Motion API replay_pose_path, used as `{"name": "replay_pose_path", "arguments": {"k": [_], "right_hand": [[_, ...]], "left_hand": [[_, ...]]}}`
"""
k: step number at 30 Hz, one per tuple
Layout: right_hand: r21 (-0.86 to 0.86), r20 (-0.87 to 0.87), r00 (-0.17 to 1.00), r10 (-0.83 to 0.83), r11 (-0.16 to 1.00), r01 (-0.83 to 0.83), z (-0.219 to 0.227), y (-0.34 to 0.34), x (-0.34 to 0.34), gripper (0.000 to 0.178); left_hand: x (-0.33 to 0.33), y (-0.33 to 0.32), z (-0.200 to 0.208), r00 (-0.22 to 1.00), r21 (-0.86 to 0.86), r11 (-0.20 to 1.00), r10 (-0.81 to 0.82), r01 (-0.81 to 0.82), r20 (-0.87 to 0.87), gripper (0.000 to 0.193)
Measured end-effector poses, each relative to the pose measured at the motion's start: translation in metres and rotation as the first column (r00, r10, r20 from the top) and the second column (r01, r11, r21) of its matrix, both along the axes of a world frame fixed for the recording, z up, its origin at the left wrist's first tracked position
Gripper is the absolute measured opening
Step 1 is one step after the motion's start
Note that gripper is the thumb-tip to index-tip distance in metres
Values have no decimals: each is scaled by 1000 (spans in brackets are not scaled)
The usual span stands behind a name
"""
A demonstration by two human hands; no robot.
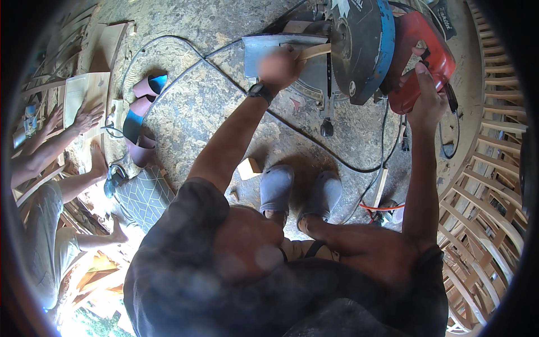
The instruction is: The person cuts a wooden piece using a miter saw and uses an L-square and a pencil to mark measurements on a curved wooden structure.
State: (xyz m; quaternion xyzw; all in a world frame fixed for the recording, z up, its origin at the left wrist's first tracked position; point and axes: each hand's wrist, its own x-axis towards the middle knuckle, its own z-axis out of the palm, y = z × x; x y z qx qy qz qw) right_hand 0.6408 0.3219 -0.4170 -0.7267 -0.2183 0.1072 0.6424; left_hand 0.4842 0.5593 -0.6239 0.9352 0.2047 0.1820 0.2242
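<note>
A miter saw with a dark, blue-rimmed blade guard (359, 50) stands on the concrete floor in front of me. My right hand (428, 101) is wrapped round its red handle (441, 53). My left hand (281, 68), partly blurred, lies at the saw's grey metal fence (255, 48) and grips a short wooden strip (315, 51). The strip's far end reaches toward the blade side of the guard. Whether the blade touches the wood I cannot tell. A dark watch (260, 93) circles my left wrist.
Black cables (314, 143) cross the floor. A wood block (249, 168) lies by my grey clogs (277, 186). On the left, a co-worker's hands (87, 118) rest near a pale board (84, 95); slippers (149, 87) lie between us. Curved slatted woodwork (499, 140) lines the right.
</note>
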Motion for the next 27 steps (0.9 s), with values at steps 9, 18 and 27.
{"name": "replay_pose_path", "arguments": {"k": [9, 18, 27], "right_hand": [[74, -85, 995, 47, 996, -41, 1, 0, 4, 33], [91, -149, 984, 97, 992, -83, 3, -1, 6, 50], [74, -141, 986, 89, 994, -80, -1, -2, 9, 42]], "left_hand": [[1, 0, -1, 1000, -31, 999, -8, 9, 18, 29], [0, 1, -1, 997, -28, 999, -26, 28, 68, 29], [1, 1, 0, 996, -76, 996, -43, 49, 73, 26]]}}
